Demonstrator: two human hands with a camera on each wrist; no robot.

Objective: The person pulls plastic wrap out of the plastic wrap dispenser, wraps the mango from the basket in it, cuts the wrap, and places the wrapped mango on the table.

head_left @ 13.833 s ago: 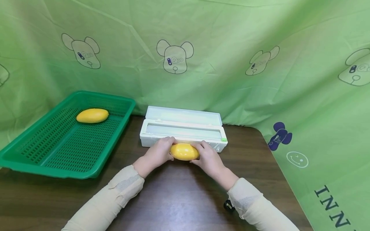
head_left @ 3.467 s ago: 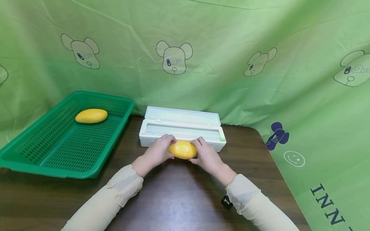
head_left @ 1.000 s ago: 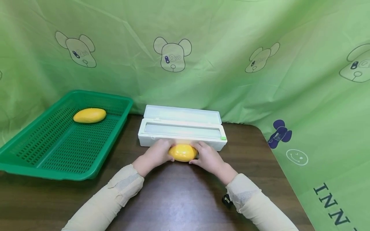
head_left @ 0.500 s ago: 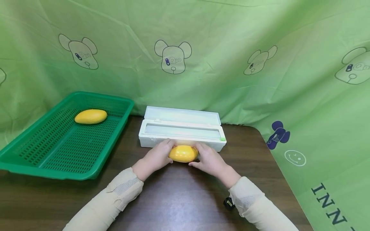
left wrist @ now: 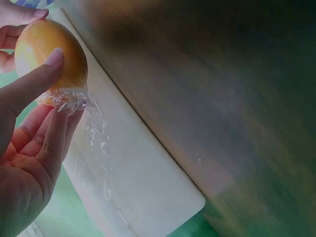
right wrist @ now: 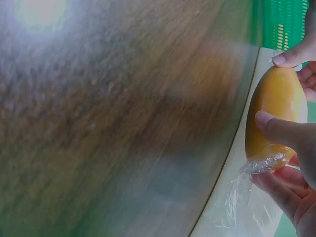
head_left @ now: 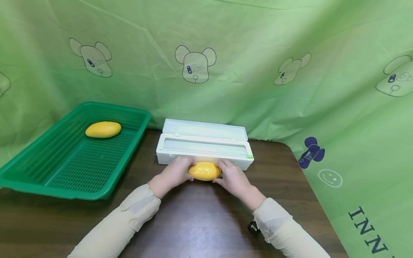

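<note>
Green slotted basket (head_left: 85, 163), one yellow fruit (head_left: 103, 129) inside, brown wood-grain table (head_left: 193, 222), green backdrop cloth (head_left: 245, 43), printed mouse heads (head_left: 195, 68), white smiley (head_left: 330, 178)

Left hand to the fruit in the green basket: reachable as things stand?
Probably not right away: the left hand grips the held fruit together with the right hand. Once freed, it likely could: the basket is open-topped and nothing covers the other fruit.

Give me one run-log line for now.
left hand: grips yellow fruit; right hand: grips fruit; film: bunched at fruit's ends; box: lid open; basket: second fruit
</note>
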